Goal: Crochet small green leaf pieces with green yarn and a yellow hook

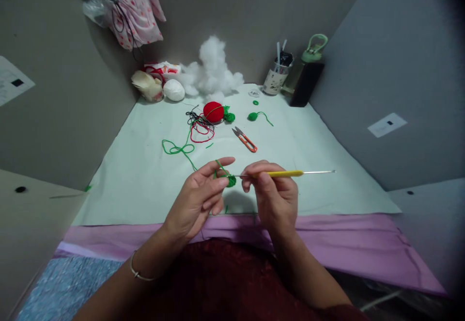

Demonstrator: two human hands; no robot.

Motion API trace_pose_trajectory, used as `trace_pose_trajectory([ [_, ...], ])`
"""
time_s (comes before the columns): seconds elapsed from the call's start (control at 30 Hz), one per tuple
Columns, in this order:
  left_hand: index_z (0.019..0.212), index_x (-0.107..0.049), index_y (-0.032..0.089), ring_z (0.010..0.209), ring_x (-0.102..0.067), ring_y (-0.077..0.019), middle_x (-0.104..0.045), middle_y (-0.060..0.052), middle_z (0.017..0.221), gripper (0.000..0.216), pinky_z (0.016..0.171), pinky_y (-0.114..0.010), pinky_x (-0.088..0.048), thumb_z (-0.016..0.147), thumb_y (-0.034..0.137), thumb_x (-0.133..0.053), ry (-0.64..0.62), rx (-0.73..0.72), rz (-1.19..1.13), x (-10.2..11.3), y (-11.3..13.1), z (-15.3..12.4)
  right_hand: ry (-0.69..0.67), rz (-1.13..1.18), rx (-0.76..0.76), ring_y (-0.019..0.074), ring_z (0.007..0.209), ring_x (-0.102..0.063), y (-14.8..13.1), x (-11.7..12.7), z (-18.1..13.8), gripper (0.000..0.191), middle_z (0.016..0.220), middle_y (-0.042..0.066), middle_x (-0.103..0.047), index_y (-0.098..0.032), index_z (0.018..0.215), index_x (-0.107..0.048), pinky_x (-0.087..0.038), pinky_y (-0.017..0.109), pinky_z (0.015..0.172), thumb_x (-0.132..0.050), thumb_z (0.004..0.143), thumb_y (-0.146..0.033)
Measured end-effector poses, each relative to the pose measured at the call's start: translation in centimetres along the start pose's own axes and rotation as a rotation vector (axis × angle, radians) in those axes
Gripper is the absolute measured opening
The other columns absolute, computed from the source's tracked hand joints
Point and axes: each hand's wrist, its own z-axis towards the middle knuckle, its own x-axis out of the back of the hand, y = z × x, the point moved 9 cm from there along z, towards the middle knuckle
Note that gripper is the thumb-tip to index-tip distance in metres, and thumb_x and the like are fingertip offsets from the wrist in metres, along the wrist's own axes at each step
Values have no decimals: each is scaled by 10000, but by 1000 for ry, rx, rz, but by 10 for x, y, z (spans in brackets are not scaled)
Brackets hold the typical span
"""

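My left hand (198,192) pinches a small green crochet piece (231,181), with green yarn (178,149) looped over its index finger and trailing off to the left across the table. My right hand (274,190) grips a crochet hook with a yellow handle (285,173). The hook's metal tip points left into the green piece, and its bare metal end sticks out to the right. Both hands hover above the near edge of the pale green mat (138,175).
Orange snips (245,139) lie beyond the hands. Farther back are a red crocheted ball with a green top (214,111), tangled red and black yarn (199,124), a small green piece (253,116), white stuffing (212,69), a cup of tools (275,76) and a dark bottle (307,81).
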Motion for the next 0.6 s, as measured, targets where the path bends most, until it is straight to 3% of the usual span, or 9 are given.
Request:
trace_pose_trajectory([
  [0.13,1156,-794,232,432,-339,33,-662,17,961,340,407,-124,-436,822,215,-853,1,-79,104,-5,-1,-2,-27,-129,-10,134,702,-667,3,-4,-1,171,908,27,-745,-243,1039,-777,-577,301,639,-607,1025,-252],
  [0.23,1197,-780,234,437,-327,20,-665,23,915,408,414,-134,-442,800,235,-874,36,-113,104,-3,-2,-1,-62,-358,191,172,825,-715,-15,-9,-9,231,993,46,-759,-275,1130,-776,-614,334,703,-622,1001,-160],
  [0.3,1231,-770,217,434,-278,10,-609,50,773,448,415,-131,-420,797,247,-878,28,-59,47,-1,-7,1,-122,-546,365,210,955,-730,-29,-18,-16,317,1092,65,-766,-308,1187,-771,-631,370,766,-657,965,-113],
  [0.37,1223,-778,177,439,-226,1,-492,80,649,436,418,-120,-391,801,238,-871,-3,42,-31,-2,-13,3,-132,-606,426,220,994,-729,-34,-20,-19,352,1119,69,-766,-319,1206,-768,-631,385,793,-653,961,-93],
  [0.47,1116,-812,129,453,-211,8,-418,88,633,334,419,-94,-353,790,177,-864,5,91,-108,2,-13,5,9,-402,255,184,841,-707,-25,-1,-9,260,970,50,-756,-276,1123,-783,-604,356,722,-604,1002,-132],
  [0.53,1093,-818,155,450,-246,24,-507,63,721,311,421,-90,-362,784,147,-859,35,29,-94,6,-6,5,54,-185,94,151,717,-664,-10,6,-2,201,888,30,-732,-257,1039,-789,-566,323,645,-598,1021,-198],
  [0.6,1126,-812,212,445,-298,33,-598,41,852,348,432,-108,-413,788,147,-859,31,-34,-24,4,-2,3,7,-42,-17,132,681,-644,3,2,1,169,884,21,-731,-254,998,-794,-544,303,624,-626,1015,-246],
])
